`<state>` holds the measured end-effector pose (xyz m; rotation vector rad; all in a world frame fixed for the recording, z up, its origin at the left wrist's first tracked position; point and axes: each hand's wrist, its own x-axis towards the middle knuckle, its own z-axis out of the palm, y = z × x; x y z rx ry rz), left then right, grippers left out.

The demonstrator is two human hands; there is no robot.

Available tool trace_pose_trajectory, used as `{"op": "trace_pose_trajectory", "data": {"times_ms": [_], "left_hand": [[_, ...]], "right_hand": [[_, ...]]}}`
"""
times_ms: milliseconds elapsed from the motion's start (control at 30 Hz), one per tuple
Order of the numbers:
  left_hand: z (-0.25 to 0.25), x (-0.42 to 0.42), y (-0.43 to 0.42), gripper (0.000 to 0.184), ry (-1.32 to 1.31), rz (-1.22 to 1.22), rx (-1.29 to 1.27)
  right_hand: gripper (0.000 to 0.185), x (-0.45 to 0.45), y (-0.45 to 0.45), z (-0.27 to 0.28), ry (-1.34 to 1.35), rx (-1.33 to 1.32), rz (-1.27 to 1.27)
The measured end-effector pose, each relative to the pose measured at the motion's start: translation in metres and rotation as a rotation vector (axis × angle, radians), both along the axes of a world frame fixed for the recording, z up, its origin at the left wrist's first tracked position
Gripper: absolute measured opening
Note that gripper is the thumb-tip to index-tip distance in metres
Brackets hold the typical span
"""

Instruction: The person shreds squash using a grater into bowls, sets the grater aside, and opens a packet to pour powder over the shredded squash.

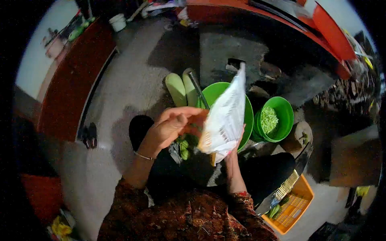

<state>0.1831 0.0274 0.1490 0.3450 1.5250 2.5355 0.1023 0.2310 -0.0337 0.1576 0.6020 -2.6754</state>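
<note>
A white printed bag [227,114] stands upright in front of me, its narrow end pointing up. My right hand [235,154] grips it low on the right side, with the fingers mostly hidden behind it. Close to the bag's left edge, my left hand [169,126] has its fingers stretched and slightly bent; whether they touch the bag cannot be made out. Behind the bag is a large green bucket [217,90], partly covered by it. A dark stick-like handle [197,88] leans at the bucket's left rim.
Two long pale green gourds [176,89] lie beyond my left hand. At the right, a smaller green bucket [286,110] holds pale green shreds [268,120]. An orange crate [307,193] with green vegetables sits at lower right. Green pieces [184,149] lie below my left hand.
</note>
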Motion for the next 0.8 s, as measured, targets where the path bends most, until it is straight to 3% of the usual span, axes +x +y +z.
{"op": "trace_pose_trajectory", "data": {"times_ms": [33,100,200,300,433,467,567,600,700,800], "left_hand": [[0.006,0.005,0.005,0.081,-0.073,0.096,-0.152],[-0.001,0.007,-0.003,0.058,-0.119,0.023,-0.033],[0.013,0.014,-0.002,0.032,-0.153,0.031,-0.265],[0.015,0.021,0.001,0.019,-0.208,0.095,-0.430],[-0.002,0.034,-0.008,0.016,-0.258,0.142,-0.515],[-0.008,0.038,-0.009,0.016,-0.213,0.198,-0.659],[-0.038,0.047,-0.009,0.018,-0.306,0.236,-0.409],[-0.040,0.048,-0.004,0.017,-0.340,0.307,-0.363],[-0.050,0.043,-0.003,0.018,-0.348,0.333,-0.300],[-0.052,0.041,0.005,0.018,-0.383,0.301,-0.208]], "right_hand": [[0.072,-0.001,-0.001,-0.004,0.023,0.002,0.003],[0.072,0.002,-0.005,0.013,-0.011,-0.052,0.010],[0.075,0.002,-0.004,0.007,0.068,-0.081,0.055],[0.078,0.000,-0.001,-0.021,0.075,-0.006,0.079],[0.078,0.001,-0.009,-0.040,0.134,0.148,0.069],[0.077,0.000,-0.011,-0.046,0.156,0.105,0.111],[0.064,-0.022,-0.005,-0.117,-0.195,0.496,0.117],[0.061,-0.008,-0.009,-0.086,-0.073,0.848,-0.002],[0.050,-0.013,0.005,-0.060,0.499,1.300,-0.412],[0.032,0.001,0.008,0.051,0.436,0.929,-0.074]]}}
